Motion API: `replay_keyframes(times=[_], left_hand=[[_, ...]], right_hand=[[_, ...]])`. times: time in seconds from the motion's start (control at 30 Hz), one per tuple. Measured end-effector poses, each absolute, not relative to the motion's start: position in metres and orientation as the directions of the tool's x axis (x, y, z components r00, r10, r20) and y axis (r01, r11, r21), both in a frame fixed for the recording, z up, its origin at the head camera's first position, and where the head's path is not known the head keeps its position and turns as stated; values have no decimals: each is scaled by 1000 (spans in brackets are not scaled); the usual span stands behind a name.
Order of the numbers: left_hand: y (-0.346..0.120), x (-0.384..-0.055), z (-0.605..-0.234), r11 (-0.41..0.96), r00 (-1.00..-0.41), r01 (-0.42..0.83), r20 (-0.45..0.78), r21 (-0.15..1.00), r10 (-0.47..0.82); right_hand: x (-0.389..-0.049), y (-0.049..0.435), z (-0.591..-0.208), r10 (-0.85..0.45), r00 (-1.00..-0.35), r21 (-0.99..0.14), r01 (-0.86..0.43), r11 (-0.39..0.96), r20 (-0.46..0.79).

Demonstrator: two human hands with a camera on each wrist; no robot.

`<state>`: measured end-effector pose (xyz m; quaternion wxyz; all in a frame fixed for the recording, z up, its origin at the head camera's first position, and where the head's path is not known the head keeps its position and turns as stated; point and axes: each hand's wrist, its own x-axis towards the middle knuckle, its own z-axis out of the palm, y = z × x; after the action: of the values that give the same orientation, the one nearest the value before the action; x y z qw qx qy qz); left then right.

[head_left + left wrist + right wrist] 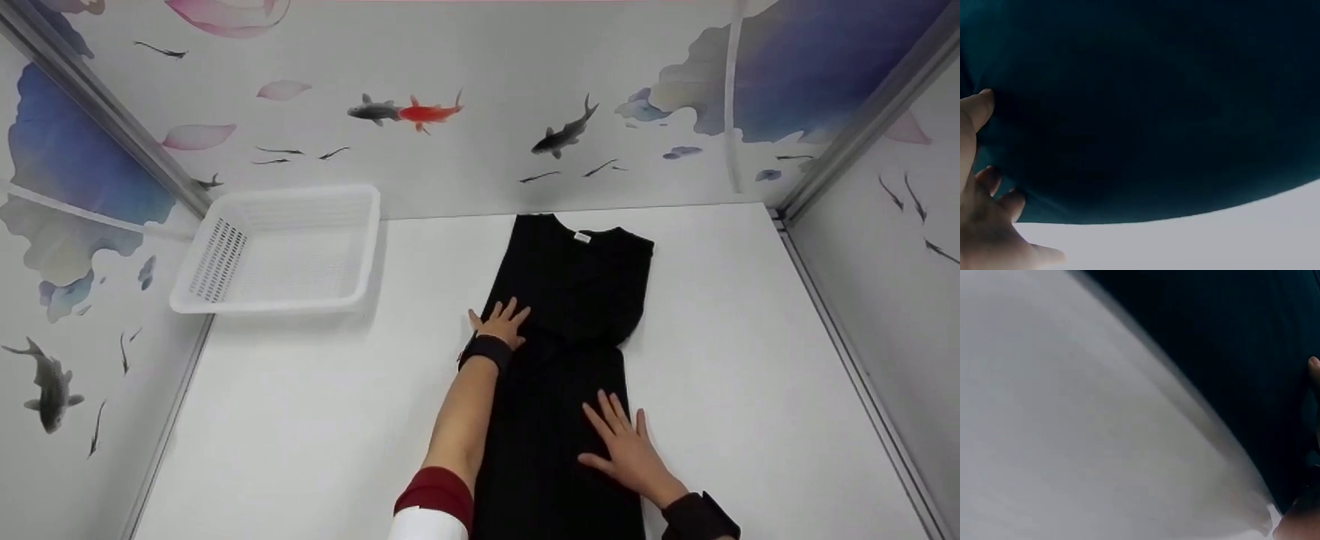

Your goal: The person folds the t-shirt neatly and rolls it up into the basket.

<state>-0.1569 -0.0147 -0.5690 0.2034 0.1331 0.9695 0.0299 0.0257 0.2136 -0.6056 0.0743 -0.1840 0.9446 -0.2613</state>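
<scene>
A black sleeveless dress (pixel 555 427) lies lengthwise on the white table, its neckline and small white label (pixel 582 237) at the far end. Creases gather around its waist. My left hand (pixel 501 328) rests with spread fingers on the dress's left edge near the waist; in the left wrist view its fingertips touch the dark cloth (pixel 1145 124). Lower down, my right hand (pixel 628 451) lies spread across the right edge of the skirt part. Only a little of the right hand shows at the border of the right wrist view, beside the cloth (pixel 1230 343). The dress's near end is out of view.
A white plastic basket (pixel 274 308) with slotted sides stands at the table's far left corner. White panels printed with fish and petals enclose the table (pixel 750 360) at the back, left and right.
</scene>
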Motion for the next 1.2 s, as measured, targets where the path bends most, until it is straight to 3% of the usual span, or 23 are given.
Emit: replay_keyframes(times=[0.17,0.37,0.53,0.73,0.97,1.2], left_hand=[[-20,-150,-569,977,-896,123,-405,172,184],[-30,-145,-578,970,-939,-26,-339,243,60],[-46,-150,-582,921,-943,-53,-323,387,81],[-61,-135,-581,875,-947,62,-249,481,204],[-70,-66,-583,856,-934,275,-90,438,346],[-92,8,-591,858,-910,352,-79,375,408]], right_hand=[[24,217,-607,-385,-920,-511,-295,808,-78],[20,223,-608,-394,-919,-468,-338,816,-24],[17,225,-606,-405,-914,-465,-360,809,4],[16,231,-606,-400,-916,-474,-344,811,-19],[17,232,-606,-408,-912,-497,-336,800,-41],[35,238,-608,-423,-906,-503,-374,779,19]])
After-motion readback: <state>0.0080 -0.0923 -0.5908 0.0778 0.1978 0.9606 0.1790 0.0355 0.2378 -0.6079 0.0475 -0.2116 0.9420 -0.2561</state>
